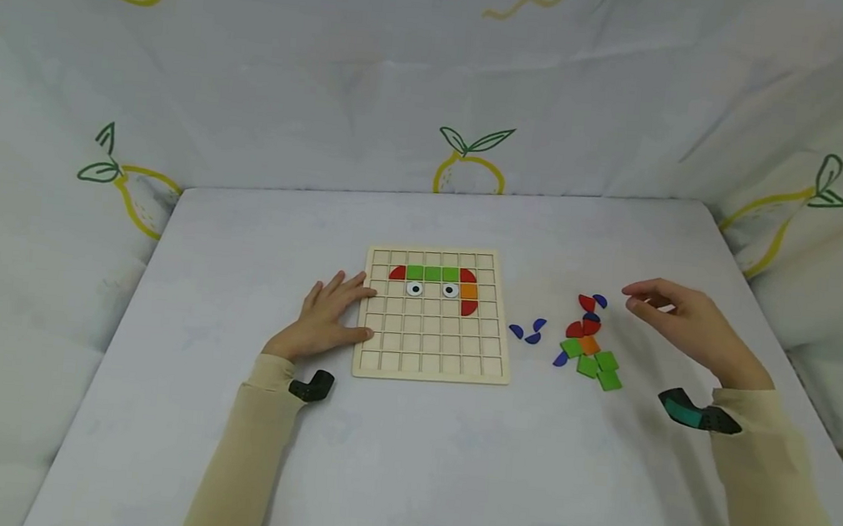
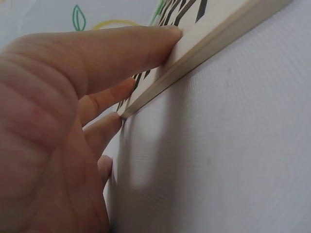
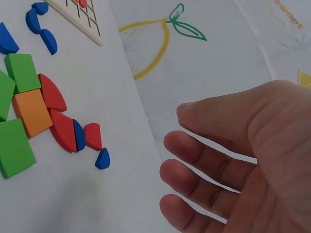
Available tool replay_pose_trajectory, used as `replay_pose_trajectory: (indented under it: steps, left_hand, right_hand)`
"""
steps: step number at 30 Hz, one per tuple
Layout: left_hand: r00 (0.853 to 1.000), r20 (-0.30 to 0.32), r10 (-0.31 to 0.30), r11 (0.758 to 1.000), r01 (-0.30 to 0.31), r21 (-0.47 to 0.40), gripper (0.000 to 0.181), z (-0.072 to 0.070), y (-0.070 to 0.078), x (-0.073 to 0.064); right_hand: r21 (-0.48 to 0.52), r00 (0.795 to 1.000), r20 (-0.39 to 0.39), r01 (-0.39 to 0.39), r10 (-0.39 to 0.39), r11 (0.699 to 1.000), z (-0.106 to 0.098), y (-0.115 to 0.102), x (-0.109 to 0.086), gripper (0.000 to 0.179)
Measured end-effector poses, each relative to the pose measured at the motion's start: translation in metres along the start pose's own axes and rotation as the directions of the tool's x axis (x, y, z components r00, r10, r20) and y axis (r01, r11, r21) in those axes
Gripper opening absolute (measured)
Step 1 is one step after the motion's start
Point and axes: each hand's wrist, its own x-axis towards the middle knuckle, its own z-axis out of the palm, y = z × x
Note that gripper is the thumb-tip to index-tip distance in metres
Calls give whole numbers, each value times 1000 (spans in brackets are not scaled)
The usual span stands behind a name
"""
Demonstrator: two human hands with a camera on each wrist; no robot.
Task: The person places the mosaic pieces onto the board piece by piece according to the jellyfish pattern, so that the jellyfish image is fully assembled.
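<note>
A wooden grid board (image 1: 422,342) lies flat on the table. On its upper part sit a row of green squares (image 1: 432,273), red quarter-circle pieces (image 1: 398,273), an orange square (image 1: 467,291) and two round eye pieces (image 1: 414,289). My left hand (image 1: 321,321) rests at the board's left edge, its fingers spread and its thumb touching the rim (image 2: 218,41). To the right of the loose pieces, my right hand (image 1: 690,327) hovers with fingers loosely bent. Nothing shows between its fingertips in the right wrist view.
Right of the board lie several loose pieces: blue segments (image 1: 517,331), red pieces (image 1: 591,328), green squares (image 1: 610,381) and an orange square (image 1: 590,345). The white table (image 1: 404,462) meets a lemon-print cloth (image 1: 315,103) at the back and sides.
</note>
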Motion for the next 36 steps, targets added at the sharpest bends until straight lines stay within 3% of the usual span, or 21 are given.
replay_pose_trajectory:
  steps: [11, 20, 28, 36]
  left_hand:
    - [1000, -28, -2, 1000, 2, 16, 65, 4, 9, 0]
    - [998, -58, 26, 999, -23, 45, 66, 7, 7, 3]
    - [999, -44, 19, 999, -17, 51, 68, 8, 6, 4]
    - [998, -55, 24, 998, -21, 57, 67, 8, 6, 4]
  right_hand:
    - [-33, 990, 138, 41, -36, 999, 24, 19, -18, 35]
    - [-41, 980, 142, 150, -143, 988, 39, 27, -27, 36]
    - [-59, 983, 159, 106, -95, 993, 43, 24, -26, 31]
    - [-82, 985, 137, 114, -102, 990, 46, 18, -26, 26]
